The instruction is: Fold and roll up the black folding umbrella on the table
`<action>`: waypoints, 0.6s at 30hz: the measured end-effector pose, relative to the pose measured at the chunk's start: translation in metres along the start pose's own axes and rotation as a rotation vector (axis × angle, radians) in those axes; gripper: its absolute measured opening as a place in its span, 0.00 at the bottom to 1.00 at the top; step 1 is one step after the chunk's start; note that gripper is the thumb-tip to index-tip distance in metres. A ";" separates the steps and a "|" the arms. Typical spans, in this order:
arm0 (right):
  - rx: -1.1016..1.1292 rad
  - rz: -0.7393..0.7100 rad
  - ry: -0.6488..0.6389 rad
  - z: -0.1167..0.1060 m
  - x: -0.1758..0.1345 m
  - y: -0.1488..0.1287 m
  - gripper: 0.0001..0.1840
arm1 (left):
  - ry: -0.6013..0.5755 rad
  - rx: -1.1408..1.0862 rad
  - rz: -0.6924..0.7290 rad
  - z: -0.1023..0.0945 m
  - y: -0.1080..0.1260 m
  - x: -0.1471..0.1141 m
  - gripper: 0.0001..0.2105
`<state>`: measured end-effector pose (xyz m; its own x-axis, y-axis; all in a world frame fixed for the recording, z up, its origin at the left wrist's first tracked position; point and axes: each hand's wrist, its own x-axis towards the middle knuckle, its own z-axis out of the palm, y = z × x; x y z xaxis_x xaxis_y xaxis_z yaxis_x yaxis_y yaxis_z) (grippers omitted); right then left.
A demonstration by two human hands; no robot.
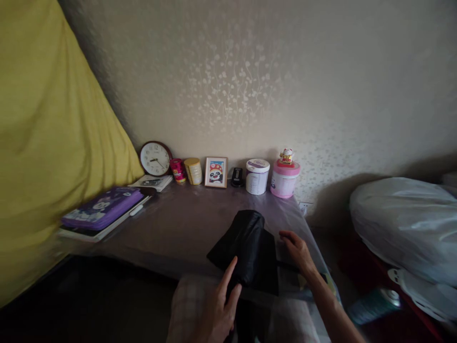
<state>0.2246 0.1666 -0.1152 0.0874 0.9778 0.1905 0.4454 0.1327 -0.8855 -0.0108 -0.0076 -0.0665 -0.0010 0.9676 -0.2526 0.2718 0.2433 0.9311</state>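
Note:
A black bundle of thin, slightly shiny material (250,243), like a loosely folded umbrella, lies at the table's near edge, a rounded roll in the middle and loose flaps on both sides. My left hand (223,305) is at its near end. The index finger stretches along the roll and the thumb lies against its lower end; the other fingers are mostly hidden. To the right of the bundle, my right hand (295,248) hovers over the tabletop with bent fingers apart and nothing visible in them. Its fingertips seem just clear of the right flap.
Along the wall stand a round clock (155,158), a panda picture frame (216,172), a white tub (257,177) and a pink tub (284,181) topped by a cat figurine (286,156). A purple case (103,207) lies left on the table (171,228). A spray can (374,305) is at lower right.

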 end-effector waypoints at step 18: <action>0.306 0.297 -0.080 0.001 -0.020 -0.026 0.23 | -0.024 -0.103 -0.057 -0.018 0.027 -0.023 0.31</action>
<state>0.2102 0.1437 -0.0960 0.0971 0.9887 -0.1143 0.1255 -0.1261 -0.9840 -0.0211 -0.0224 -0.0303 0.0099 0.9505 -0.3106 0.1721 0.3043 0.9369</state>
